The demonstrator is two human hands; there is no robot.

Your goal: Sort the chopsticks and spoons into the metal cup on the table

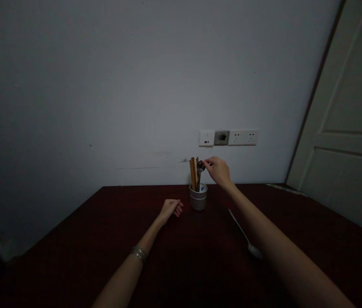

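Dark reddish-brown tabletop (104, 226), dim and smooth, spreads under your arms to a flat, pale, lightly scuffed wall (136, 85). Your right hand (218, 170) has its fingers (208, 162) pinched narrow on the rounded, dark metal end of a spoon (200, 164), whose slim shaft runs down into a grey, ribbed, cylindrical cup (198, 201). Beside that shaft, straight yellow-brown wooden sticks (193, 173) stand nearly upright in the cup, along with a white piece marked in blue (203, 187). Your left hand (170, 207) is near the cup on its left, fingers loosely curled; you cannot tell whether they grip anything. A silvery banded bracelet (139, 253) circles your left wrist. Next to your right forearm, a long-handled spoon (253, 250) with a pale rounded bowl lies aslant.
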